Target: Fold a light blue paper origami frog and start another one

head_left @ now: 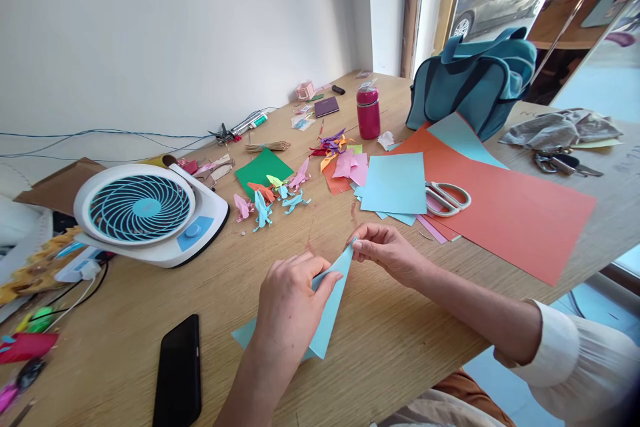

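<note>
A light blue sheet of paper point(334, 310), partly folded, is held in both hands over the wooden table point(225, 293). My left hand point(293, 297) grips its middle, with the thumb pressed on the upper face and the other fingers curled over the edge. With thumb and fingertips, my right hand point(385, 250) pinches the narrow far corner. Part of the sheet is hidden under my left hand, and another corner sticks out to its left. Beyond the hands lie a square light blue sheet point(393, 183) and scissors with white handles point(450, 200).
Several small folded paper figures point(263, 207) stand beside a green sheet point(263, 170). A white fan point(143, 207) and a black phone point(177, 370) are on the left. Large orange paper point(520, 207), a magenta bottle point(369, 113), a teal bag point(465, 87) and keys point(565, 161) are on the right.
</note>
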